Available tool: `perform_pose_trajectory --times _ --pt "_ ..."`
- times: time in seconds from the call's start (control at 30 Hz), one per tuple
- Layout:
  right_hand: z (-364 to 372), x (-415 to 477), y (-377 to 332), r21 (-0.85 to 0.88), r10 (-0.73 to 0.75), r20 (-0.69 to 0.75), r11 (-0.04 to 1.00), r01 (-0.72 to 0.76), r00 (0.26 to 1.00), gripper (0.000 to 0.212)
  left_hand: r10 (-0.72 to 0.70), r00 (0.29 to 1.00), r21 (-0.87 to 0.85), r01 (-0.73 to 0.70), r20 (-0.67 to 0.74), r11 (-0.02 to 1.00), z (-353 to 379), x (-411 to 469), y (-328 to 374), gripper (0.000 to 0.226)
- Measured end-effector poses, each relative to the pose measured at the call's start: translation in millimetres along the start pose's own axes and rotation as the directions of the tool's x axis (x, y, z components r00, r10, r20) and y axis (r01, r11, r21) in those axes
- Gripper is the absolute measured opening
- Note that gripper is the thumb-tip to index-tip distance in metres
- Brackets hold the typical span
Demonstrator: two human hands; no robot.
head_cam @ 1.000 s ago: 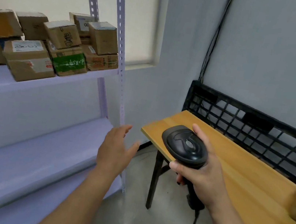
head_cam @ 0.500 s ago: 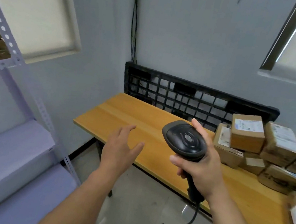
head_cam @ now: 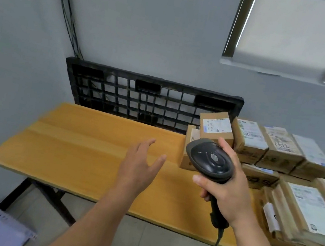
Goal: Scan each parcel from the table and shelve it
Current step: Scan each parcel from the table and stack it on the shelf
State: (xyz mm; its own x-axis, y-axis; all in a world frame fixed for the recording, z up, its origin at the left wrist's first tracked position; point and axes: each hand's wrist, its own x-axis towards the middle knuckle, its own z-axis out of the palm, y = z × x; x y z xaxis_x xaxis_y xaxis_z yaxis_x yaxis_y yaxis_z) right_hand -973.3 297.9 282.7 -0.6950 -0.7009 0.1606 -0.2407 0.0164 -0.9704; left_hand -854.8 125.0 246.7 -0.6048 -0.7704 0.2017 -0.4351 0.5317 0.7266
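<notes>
On the right end of the bench point(head_cam: 81, 148), many parcels point(head_cam: 279, 153) sit stacked, unscanned by the look of it, so most work seems left. Right hand point(head_cam: 229, 194) is clenched around the scanner point(head_cam: 210, 161); left hand point(head_cam: 140, 168) hovers released, empty, nearby.

soft even daylight, slight motion blur, wide-angle edge bending
</notes>
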Motion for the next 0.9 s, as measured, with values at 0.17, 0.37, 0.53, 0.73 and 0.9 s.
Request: perform_pose_trajectory --times 0.17,0.37,0.53,0.73,0.9 --pt "-21.3 37.9 18.2 -0.011 0.062 -0.093 0.998 -0.064 0.994 0.094 0.005 0.994 -0.065 0.002 0.105 0.998 35.3 46.2 8.3 0.056" --pt "-39.7 83.4 37.1 -0.006 0.154 -0.211 0.987 -0.159 0.965 0.094 0.001 0.974 -0.117 0.026 0.228 0.993 72.0 102.0 16.5 0.058" --pt "-46.4 112.8 46.3 -0.018 0.193 -0.283 0.978 -0.206 0.940 0.091 0.032 0.937 -0.186 0.035 0.348 0.982 101.8 140.6 27.3 0.058" --pt "-54.9 135.6 60.0 -0.017 0.257 -0.324 0.961 -0.278 0.910 0.095 -0.003 0.875 -0.178 0.102 0.485 0.979 141.6 175.6 30.9 0.061" --pt "-54.4 143.5 66.3 -0.027 0.304 -0.306 0.945 -0.327 0.902 0.096 -0.004 0.787 -0.296 0.237 0.617 0.925 159.6 181.2 34.0 0.043"
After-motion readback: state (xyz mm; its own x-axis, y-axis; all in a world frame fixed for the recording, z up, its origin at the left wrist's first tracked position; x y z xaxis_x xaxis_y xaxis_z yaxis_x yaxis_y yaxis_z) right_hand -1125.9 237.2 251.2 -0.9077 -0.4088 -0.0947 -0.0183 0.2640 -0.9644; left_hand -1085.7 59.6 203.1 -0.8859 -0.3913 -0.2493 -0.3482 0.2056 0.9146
